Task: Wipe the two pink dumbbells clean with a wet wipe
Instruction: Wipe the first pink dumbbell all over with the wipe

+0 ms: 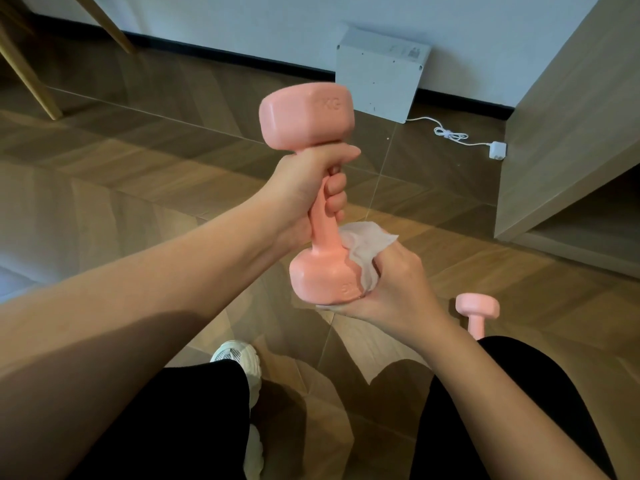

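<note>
A pink dumbbell [306,116] is held upright in mid-air at the centre of the head view. My left hand [311,188] is wrapped around its handle just under the top head. My right hand [394,285] cups the lower head from the right and below, pressing a white wet wipe [363,244] against it. The second pink dumbbell [477,308] stands on the floor at the lower right, its lower part hidden behind my right knee.
A white flat box [377,77] leans on the wall, with a white cable and plug [497,150] on the wooden floor. A wooden cabinet [571,133] stands at the right. Chair legs [31,81] rise at the far left. My white shoe [239,358] is below.
</note>
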